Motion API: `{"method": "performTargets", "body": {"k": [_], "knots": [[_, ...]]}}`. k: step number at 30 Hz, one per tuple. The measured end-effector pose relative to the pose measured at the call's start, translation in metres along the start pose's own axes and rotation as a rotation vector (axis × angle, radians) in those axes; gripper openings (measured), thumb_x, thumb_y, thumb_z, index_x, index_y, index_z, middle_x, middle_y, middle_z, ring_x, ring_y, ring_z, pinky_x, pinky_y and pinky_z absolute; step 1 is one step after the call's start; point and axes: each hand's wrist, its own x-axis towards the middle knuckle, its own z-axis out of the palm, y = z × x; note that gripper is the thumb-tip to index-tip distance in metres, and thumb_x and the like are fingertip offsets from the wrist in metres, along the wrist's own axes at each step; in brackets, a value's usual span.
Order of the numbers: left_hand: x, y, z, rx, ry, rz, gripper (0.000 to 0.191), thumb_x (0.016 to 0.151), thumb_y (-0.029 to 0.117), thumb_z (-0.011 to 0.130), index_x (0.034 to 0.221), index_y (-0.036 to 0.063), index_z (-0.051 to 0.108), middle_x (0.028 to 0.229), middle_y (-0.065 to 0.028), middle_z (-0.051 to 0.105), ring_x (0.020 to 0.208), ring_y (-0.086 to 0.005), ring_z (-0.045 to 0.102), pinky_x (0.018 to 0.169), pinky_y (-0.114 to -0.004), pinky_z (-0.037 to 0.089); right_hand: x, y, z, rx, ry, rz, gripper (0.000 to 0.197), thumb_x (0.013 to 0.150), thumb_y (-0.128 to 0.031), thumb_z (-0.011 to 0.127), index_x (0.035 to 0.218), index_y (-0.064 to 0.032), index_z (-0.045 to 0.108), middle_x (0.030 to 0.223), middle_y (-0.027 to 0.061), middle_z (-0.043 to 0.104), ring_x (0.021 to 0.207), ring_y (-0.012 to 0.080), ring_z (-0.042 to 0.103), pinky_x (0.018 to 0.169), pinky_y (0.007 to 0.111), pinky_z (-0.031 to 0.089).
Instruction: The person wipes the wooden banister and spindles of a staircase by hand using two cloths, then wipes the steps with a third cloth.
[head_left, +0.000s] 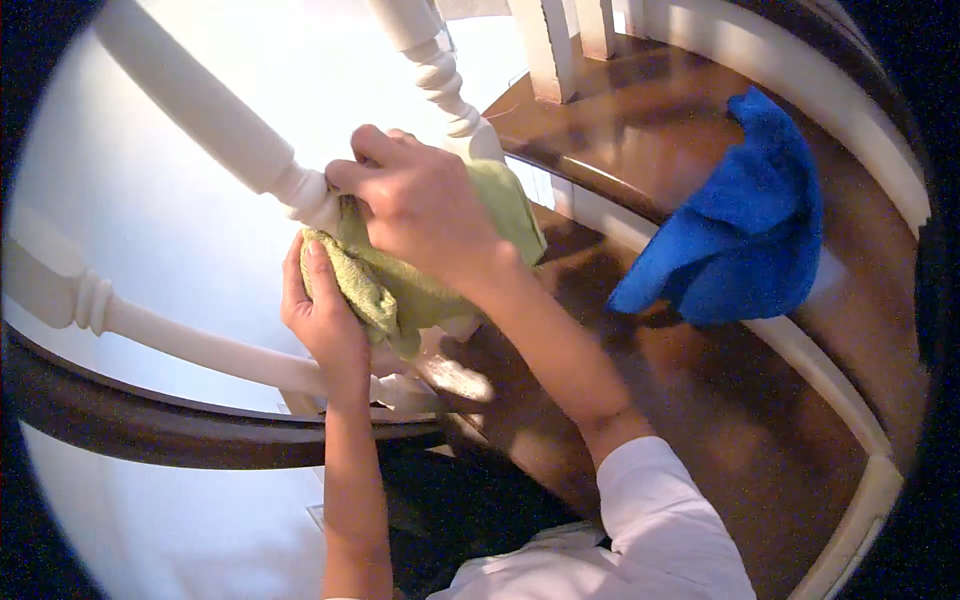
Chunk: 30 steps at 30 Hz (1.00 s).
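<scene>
A yellow-green cloth (431, 289) is wrapped around the lower part of a white turned baluster (225, 127). My left hand (326, 307) grips a bunched fold of this cloth, thumb on top, just below the baluster's turned ring. On the other side, my right hand (424, 199) has its fingers curled against the cloth and the baluster; the fingertips are partly hidden. The cloth's far end hangs to the right, past my right wrist. Its folds cover the baluster's base.
A crumpled blue cloth (750, 225) drapes over the edge of a dark wooden stair tread (600, 142). More white balusters stand at the top (442, 82) and at the left (202, 337). A dark curved handrail (172, 427) crosses the lower left. White skirting (810, 367) borders the steps.
</scene>
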Motion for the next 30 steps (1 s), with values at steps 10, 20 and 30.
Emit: {"method": "performTargets", "body": {"k": [10, 20, 30], "knots": [[-0.002, 0.001, 0.0, 0.079, 0.027, 0.051, 0.032, 0.094, 0.019, 0.045, 0.114, -0.0051, 0.052, 0.099, -0.0089, 0.058, 0.086, -0.0128, 0.054, 0.075, -0.027, 0.045, -0.017, -0.017, 0.002, -0.151, 0.09, -0.061, 0.008, 0.067, -0.013, 0.057, 0.072, -0.0076, 0.055, 0.074, 0.0036, 0.047, 0.063, 0.0192, 0.052, 0.052, 0.03, 0.044], [-0.002, -0.003, -0.002, 0.074, 0.018, 0.022, 0.03, 0.094, 0.019, 0.045, 0.112, -0.0048, 0.053, 0.098, -0.0081, 0.057, 0.084, -0.0121, 0.053, 0.073, -0.026, 0.045, -0.001, -0.013, 0.004, -0.065, 0.141, 0.042, 0.016, 0.061, -0.012, 0.062, 0.076, -0.0094, 0.058, 0.075, 0.004, 0.046, 0.065, 0.0199, 0.052, 0.052, 0.031, 0.044], [0.003, -0.006, -0.007, 0.122, -0.023, 0.082, 0.03, 0.095, 0.018, 0.045, 0.11, -0.0062, 0.052, 0.095, -0.0065, 0.055, 0.085, -0.0103, 0.05, 0.075, -0.025, 0.042, 0.027, -0.008, 0.009, -0.159, 0.077, -0.143, 0.009, 0.061, -0.014, 0.059, 0.065, -0.007, 0.055, 0.076, 0.004, 0.048, 0.071, 0.0187, 0.054, 0.055, 0.029, 0.046]]}}
